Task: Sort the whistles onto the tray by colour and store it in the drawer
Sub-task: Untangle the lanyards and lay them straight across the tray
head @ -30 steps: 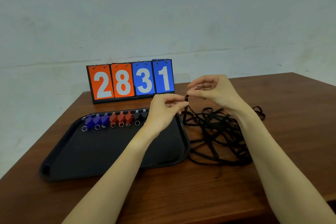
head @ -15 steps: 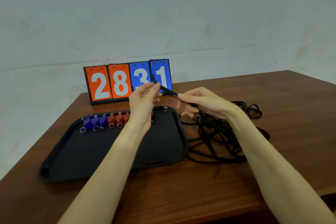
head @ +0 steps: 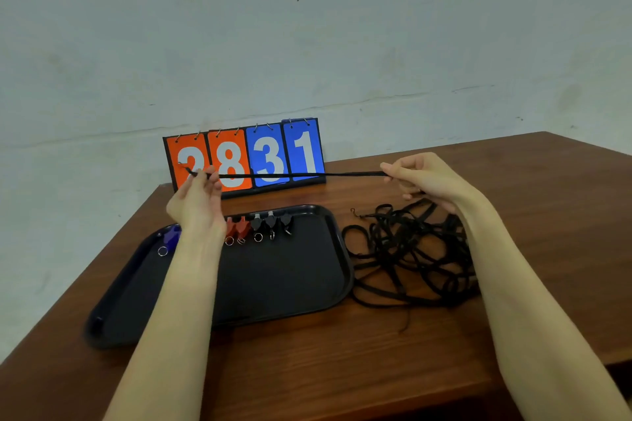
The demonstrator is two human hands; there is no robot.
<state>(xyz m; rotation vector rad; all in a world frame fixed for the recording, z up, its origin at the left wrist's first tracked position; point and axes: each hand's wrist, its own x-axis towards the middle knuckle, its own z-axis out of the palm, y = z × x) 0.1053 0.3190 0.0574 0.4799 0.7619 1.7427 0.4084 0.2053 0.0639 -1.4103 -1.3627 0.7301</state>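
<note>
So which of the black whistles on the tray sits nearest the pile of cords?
The rightmost black whistle, last in the row on the tray. The other two black ones lie to its left, farther from the cords.

Tray point(head: 280, 287) in lower centre of frame: plain black. Whistles along its far edge: blue whistle point(head: 172, 235) at left, 2 red whistles point(head: 238, 226) in middle, 3 black whistles point(head: 272, 221) at right, all with silver rings. Cord point(head: 290, 176) stretched between my fingers: black. Tangle of cords point(head: 407, 256) at centre right: black too. Scoreboard point(head: 244, 155) at upper centre: black frame, 2 orange cards at left, 2 blue cards at right, white digits 2, 8, 3, 1. Table point(head: 342, 359): reddish-brown wood grain. Wall point(head: 307, 27): pale grey-white, faint marks.
</note>
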